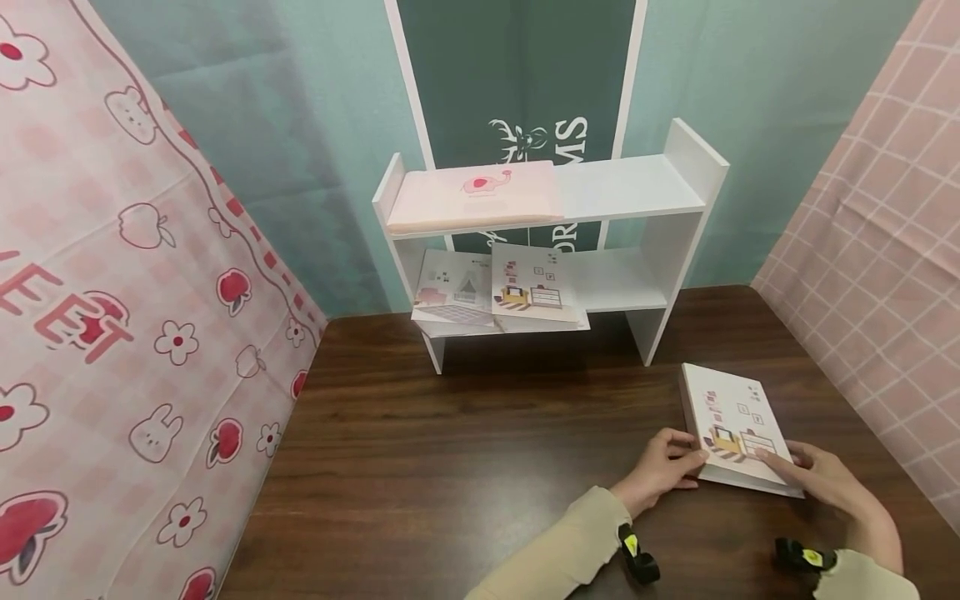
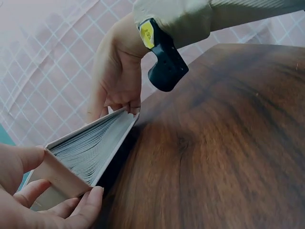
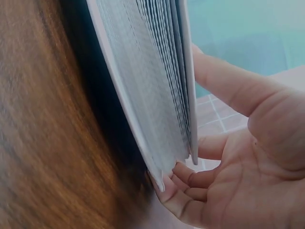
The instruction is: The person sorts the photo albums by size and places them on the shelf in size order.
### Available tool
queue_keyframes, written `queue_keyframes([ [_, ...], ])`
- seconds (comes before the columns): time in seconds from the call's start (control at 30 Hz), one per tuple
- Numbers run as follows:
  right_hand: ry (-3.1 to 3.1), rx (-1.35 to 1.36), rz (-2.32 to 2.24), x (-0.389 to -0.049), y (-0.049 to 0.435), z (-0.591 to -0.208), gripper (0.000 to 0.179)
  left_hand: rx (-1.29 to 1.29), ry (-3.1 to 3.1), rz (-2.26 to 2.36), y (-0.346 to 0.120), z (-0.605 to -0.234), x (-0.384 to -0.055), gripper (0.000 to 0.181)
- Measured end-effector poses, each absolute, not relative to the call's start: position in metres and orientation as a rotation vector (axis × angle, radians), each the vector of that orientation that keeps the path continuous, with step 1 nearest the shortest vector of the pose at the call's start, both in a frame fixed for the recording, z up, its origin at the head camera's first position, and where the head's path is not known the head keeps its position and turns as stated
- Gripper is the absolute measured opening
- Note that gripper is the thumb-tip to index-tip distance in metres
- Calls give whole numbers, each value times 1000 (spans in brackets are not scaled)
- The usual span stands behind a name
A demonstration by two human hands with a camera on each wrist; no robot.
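Observation:
A thick hardcover album with a white cover and a printed room scene is held between both hands at the right of the table. My left hand grips its spine side near the front corner, thumb on the top cover and fingertips under the lower edge in the left wrist view. At the opposite corner, my right hand holds it with the thumb over the cover and fingers curled below. Grey layered pages show between the covers, slightly fanned. Dark shadow runs under the album in the right wrist view.
A white two-tier shelf stands at the table's back. Its upper tier bears a pink elephant-print item; several white printed books lie on the lower one, jutting over its front. Patterned cloths hang left and right of the brown table.

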State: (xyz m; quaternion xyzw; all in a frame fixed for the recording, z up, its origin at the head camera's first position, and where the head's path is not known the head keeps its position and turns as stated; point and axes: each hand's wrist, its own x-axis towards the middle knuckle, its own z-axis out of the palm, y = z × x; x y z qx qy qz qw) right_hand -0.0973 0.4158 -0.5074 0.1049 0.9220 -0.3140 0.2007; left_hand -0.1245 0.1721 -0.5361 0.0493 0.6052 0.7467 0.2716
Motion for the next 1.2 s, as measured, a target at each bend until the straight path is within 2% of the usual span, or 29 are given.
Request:
queue_keyframes([
  [0.47,2676,156,-896,-94,413,-500,78,199,1630,1977,157,-530,-133,41],
  [1.2,2538,131,-1332,-88,409,-512,71,82,1608,2021,136,-529,-144,40],
])
